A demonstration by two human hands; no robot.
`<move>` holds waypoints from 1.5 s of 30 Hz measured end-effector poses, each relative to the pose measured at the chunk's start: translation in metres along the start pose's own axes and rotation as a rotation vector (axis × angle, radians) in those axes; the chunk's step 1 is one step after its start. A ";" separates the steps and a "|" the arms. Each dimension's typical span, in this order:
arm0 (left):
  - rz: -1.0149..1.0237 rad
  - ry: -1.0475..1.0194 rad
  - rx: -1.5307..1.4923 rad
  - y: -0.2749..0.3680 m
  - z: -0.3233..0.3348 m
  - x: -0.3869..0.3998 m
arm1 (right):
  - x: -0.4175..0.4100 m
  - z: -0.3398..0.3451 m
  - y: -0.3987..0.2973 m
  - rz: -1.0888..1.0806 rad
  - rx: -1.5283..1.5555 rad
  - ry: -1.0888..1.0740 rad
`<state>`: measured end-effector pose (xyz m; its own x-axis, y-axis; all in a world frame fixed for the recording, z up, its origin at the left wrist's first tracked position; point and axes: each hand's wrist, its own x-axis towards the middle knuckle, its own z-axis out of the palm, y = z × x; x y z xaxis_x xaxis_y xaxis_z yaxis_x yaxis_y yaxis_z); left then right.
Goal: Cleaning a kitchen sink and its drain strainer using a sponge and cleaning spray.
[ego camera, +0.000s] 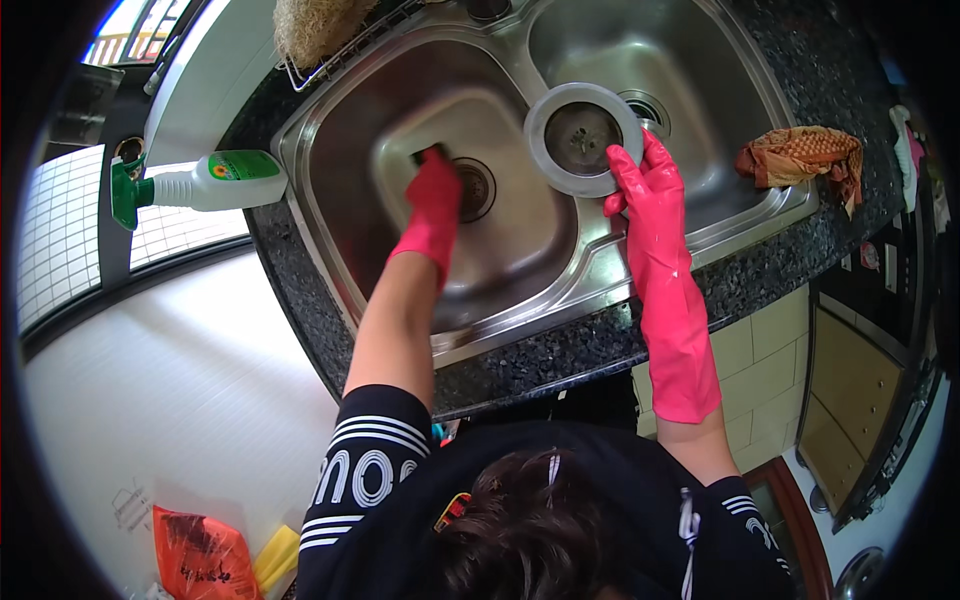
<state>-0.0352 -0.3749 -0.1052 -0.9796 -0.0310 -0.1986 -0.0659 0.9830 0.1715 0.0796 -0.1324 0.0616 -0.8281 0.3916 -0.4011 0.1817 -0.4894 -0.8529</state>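
Note:
Both of my hands wear pink rubber gloves. Down in the left basin (517,247) of the stainless-steel double sink, my left hand (435,191) is beside the round drain (477,189). Its fingers are closed on a small dark pad (429,154), mostly hidden and blurred. My right hand (645,176) grips the right edge of a round sink strainer (546,174) with a wide, pale translucent rim. Small dark bits lie in the strainer's centre. It is held over the divider and the edge of the right basin (697,97), partly covering that basin's drain (643,109).
A white spray bottle (232,180) with a green trigger lies at the left. A loofah (311,34) rests in a wire rack (349,52) behind the sink. An orange patterned cloth (810,161) drapes over the right rim. Dark speckled countertop (540,367) borders the front.

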 end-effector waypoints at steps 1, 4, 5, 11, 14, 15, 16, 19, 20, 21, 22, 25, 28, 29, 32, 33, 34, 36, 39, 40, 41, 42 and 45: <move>0.037 -0.024 0.002 0.026 0.001 -0.007 | 0.000 0.001 0.003 -0.009 -0.003 -0.006; 0.229 -0.101 0.032 0.067 0.018 -0.026 | 0.003 -0.002 0.005 -0.021 -0.017 0.004; 0.326 -0.212 0.042 0.063 0.020 -0.042 | 0.003 -0.003 0.006 -0.018 -0.019 0.006; 0.279 -0.577 0.198 -0.021 -0.013 -0.075 | 0.002 -0.006 0.006 -0.037 0.025 -0.004; 0.128 -0.386 0.214 -0.051 -0.028 -0.013 | 0.000 -0.005 0.005 -0.042 0.013 -0.020; 0.124 -0.342 0.207 -0.051 -0.025 -0.004 | -0.001 -0.003 0.006 -0.043 0.018 -0.025; 0.119 -0.300 0.195 -0.049 -0.019 0.003 | -0.001 -0.003 0.006 -0.043 0.018 -0.030; 0.289 -0.311 0.178 -0.039 -0.001 -0.029 | 0.000 -0.007 0.012 -0.034 0.017 -0.015; 0.392 -0.337 0.161 -0.044 0.012 -0.048 | -0.001 -0.005 0.010 -0.038 0.026 -0.014; 0.493 -0.354 0.140 -0.042 0.019 -0.055 | 0.001 -0.003 0.007 -0.049 0.033 -0.019; 0.504 -0.324 0.132 -0.027 0.015 -0.055 | 0.002 -0.004 0.007 -0.057 0.033 -0.022; 0.554 -0.176 0.174 -0.009 0.010 -0.049 | 0.004 -0.005 0.009 -0.061 0.027 -0.029; 0.624 -0.092 0.370 -0.010 0.016 -0.028 | 0.000 -0.005 0.006 -0.036 0.009 -0.014; 0.630 -0.187 0.452 -0.011 0.015 -0.025 | -0.001 -0.003 0.005 -0.026 0.001 -0.001; 0.459 -0.336 0.309 -0.005 0.024 -0.025 | 0.000 -0.003 0.008 -0.030 -0.011 0.004; 0.369 -0.348 0.198 -0.003 0.027 -0.022 | 0.003 -0.002 0.007 -0.046 -0.010 -0.008; 0.367 -0.322 0.099 -0.006 0.026 -0.020 | 0.004 -0.002 0.007 -0.048 -0.006 -0.014; 0.361 -0.271 -0.102 -0.008 0.021 -0.021 | 0.005 -0.001 0.007 -0.053 0.000 -0.027; 0.364 -0.247 0.031 -0.004 0.008 -0.037 | 0.003 -0.001 0.006 -0.048 -0.018 -0.015; 0.357 -0.228 0.038 -0.002 0.002 -0.042 | 0.004 -0.002 0.008 -0.049 -0.019 -0.023; 0.350 -0.210 0.044 -0.001 -0.003 -0.046 | 0.005 -0.004 0.010 -0.051 -0.019 -0.030; 0.343 -0.188 0.049 0.001 -0.007 -0.049 | 0.006 -0.005 0.010 -0.056 -0.020 -0.040; 0.228 -0.158 -0.153 0.002 -0.006 -0.058 | 0.005 -0.004 0.009 -0.049 -0.032 -0.032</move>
<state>0.0207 -0.3717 -0.0876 -0.9317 0.2269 -0.2835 0.1122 0.9225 0.3693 0.0788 -0.1315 0.0508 -0.8527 0.3894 -0.3483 0.1570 -0.4449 -0.8817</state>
